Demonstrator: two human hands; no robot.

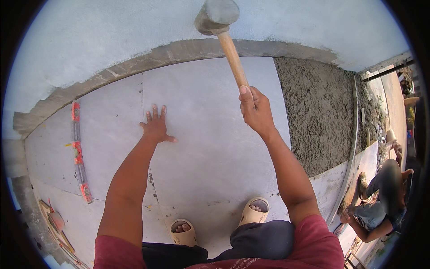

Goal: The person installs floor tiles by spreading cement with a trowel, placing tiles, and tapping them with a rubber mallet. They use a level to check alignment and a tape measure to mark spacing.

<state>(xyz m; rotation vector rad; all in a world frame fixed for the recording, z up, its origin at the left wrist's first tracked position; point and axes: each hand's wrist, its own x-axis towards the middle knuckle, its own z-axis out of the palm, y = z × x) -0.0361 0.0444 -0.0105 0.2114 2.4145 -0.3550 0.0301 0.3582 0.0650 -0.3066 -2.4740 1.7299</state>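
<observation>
My right hand [257, 110] is closed round the wooden handle of a rubber mallet [218, 17], its dark grey head raised near the wall. Under it lies a large light grey floor tile [210, 148]. With fingers spread, my left hand [156, 128] rests flat across the joint between this tile and the neighbouring tile [112, 112] on the left. Wet grey mortar [318, 112] borders the tile's right edge, its surface rough.
A red spirit level [79, 154] lies on the tiles at left. A trowel [57, 220] sits by the lower left edge. The pale wall [134, 31] closes the far side. At right, beyond a metal edge strip [351, 166], another person [380, 201] crouches. My sandals [254, 210] stand on tile.
</observation>
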